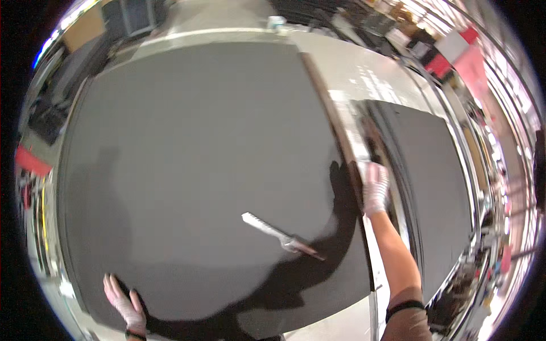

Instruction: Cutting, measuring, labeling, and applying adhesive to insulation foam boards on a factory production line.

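A large dark grey sheet (210, 142) fills the middle of the view, lying flat on a pale table. My left hand (125, 307), in a thin pale glove, rests on its near left corner with the fingers spread. Gloved too, my right hand (375, 187) is just past the sheet's right edge, beside a long brown strip (335, 119) running along that edge. Blur hides its fingertips and whether they grip anything. Between my hands a long, narrow tool (264, 227) lies slantwise on the sheet, its pale blade-like part pointing far left and its thin end brownish.
To the right lies a stack of smaller dark sheets (438, 182), with a brownish strip (373, 136) near its left side. Pale tabletop (364, 71) shows beyond. A small white container (277, 23) stands at the far edge. Boxes and red items (438, 65) are at far right.
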